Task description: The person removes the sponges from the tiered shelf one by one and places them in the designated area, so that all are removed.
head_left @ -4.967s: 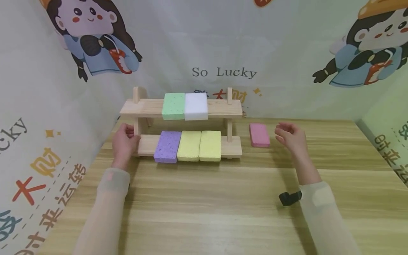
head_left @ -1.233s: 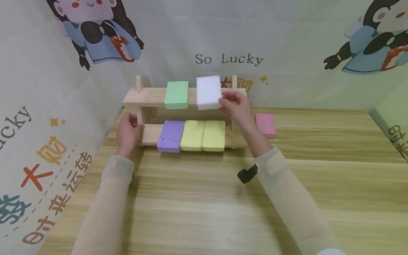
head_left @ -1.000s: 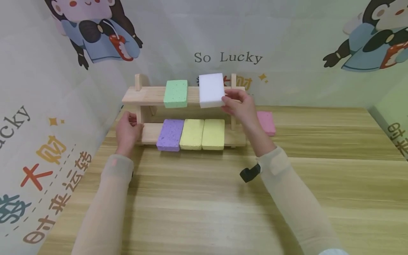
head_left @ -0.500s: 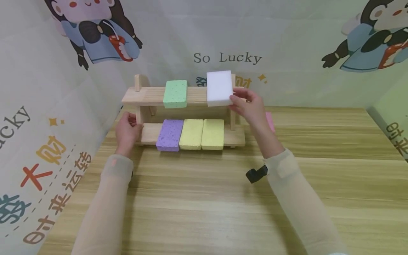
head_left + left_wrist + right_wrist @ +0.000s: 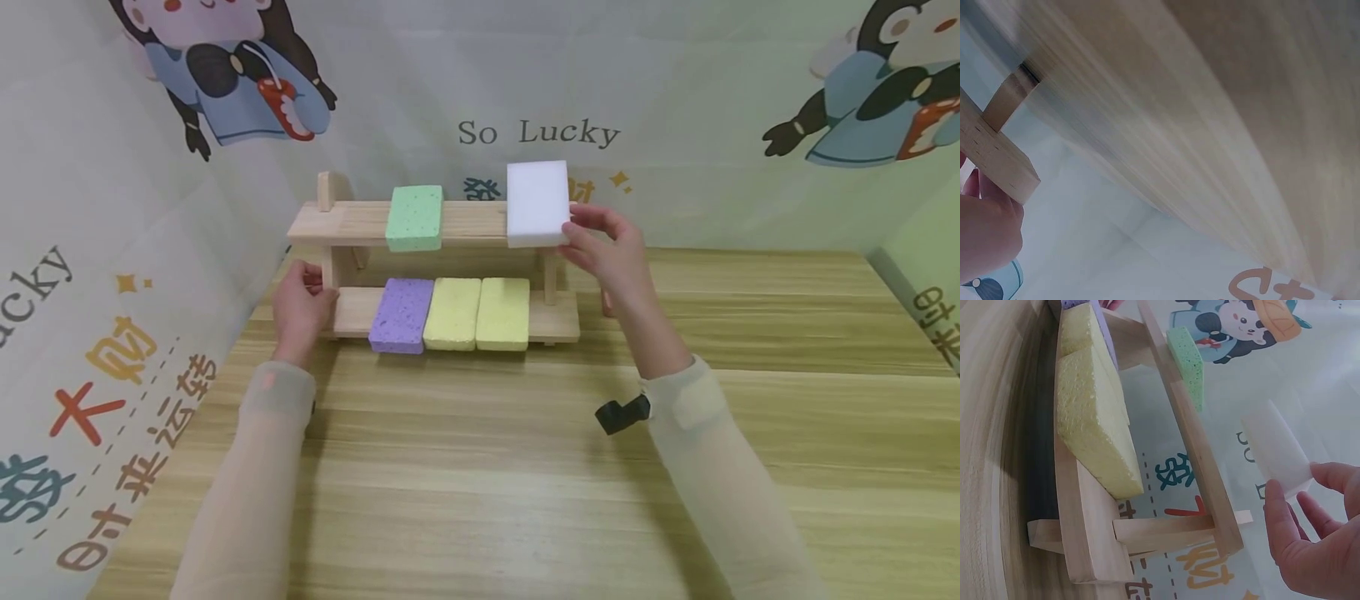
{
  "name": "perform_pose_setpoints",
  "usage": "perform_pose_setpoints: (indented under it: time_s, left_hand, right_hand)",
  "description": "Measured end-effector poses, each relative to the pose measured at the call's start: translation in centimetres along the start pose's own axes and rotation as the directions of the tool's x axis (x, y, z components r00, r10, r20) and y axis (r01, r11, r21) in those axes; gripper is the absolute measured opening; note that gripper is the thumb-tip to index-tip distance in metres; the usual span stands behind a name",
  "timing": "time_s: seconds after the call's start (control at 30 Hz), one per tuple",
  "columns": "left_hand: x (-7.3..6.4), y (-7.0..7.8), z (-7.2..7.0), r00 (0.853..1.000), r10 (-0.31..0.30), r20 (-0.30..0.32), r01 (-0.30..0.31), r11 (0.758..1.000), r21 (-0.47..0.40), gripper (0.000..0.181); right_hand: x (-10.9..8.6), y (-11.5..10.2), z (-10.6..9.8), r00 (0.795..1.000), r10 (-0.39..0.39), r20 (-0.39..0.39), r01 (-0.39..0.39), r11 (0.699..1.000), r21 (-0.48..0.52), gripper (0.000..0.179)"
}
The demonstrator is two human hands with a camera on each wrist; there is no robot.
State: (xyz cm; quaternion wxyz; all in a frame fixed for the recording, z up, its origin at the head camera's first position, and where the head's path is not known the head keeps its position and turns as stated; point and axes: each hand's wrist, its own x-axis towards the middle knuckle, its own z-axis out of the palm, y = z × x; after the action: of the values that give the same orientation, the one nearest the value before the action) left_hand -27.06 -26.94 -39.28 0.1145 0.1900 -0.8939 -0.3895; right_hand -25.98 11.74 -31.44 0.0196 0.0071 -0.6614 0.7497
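Note:
A two-tier wooden shelf rack point(image 5: 330, 223) stands on the table. My left hand point(image 5: 302, 308) grips its left side at the lower tier; in the left wrist view, the fingers point(image 5: 991, 225) bend against the end of a board. My right hand point(image 5: 611, 250) pinches a white sponge point(image 5: 537, 204) by its right edge. In the right wrist view this sponge point(image 5: 1275, 447) is off the upper board, near its right end. A green sponge point(image 5: 415, 218) lies on the upper tier. On the lower tier, a purple sponge point(image 5: 402, 315) and two yellow sponges point(image 5: 452, 313) lie side by side.
A pink sponge point(image 5: 607, 302) lies on the table right of the rack, mostly hidden behind my right hand and wrist. Printed cloth point(image 5: 405, 100) hangs behind and along the sides of the wood-grain table point(image 5: 465, 467).
The white sponge, beside the green one on the upper tier five seconds ago, has been taken by my right hand, lifted and carried right. My left hand keeps its place on the rack.

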Motion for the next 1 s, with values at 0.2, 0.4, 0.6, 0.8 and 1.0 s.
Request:
perform_pose_setpoints:
  time_s: [0.2,0.4,0.6,0.8,1.0]
  left_hand:
    - [-0.1,0.1,0.0,1.000,-0.007,0.009,0.007,1.000,-0.006,0.037]
    - [-0.2,0.2,0.0,1.000,0.001,0.005,-0.001,1.000,-0.013,0.037]
    - [-0.1,0.2,0.0,1.000,0.005,0.002,-0.005,1.000,-0.012,0.038]
    - [-0.1,0.2,-0.1,1.000,0.005,0.002,-0.005,1.000,-0.010,0.038]
    - [-0.1,0.2,0.0,1.000,0.001,0.002,-0.001,1.000,-0.014,0.037]
  right_hand:
    - [-0.3,0.0,-0.7,1.000,0.006,-0.003,-0.006,1.000,-0.003,0.041]
    - [-0.5,-0.1,-1.4,1.000,0.003,-0.019,-0.004,1.000,-0.019,0.041]
    - [-0.6,-0.1,-2.4,0.999,-0.003,-0.039,0.002,1.000,-0.026,0.041]
    - [-0.7,0.0,-3.2,0.998,-0.003,-0.056,0.003,1.000,-0.009,0.038]
    - [-1.0,0.0,-4.1,0.998,0.001,-0.067,0.000,1.000,0.014,0.033]
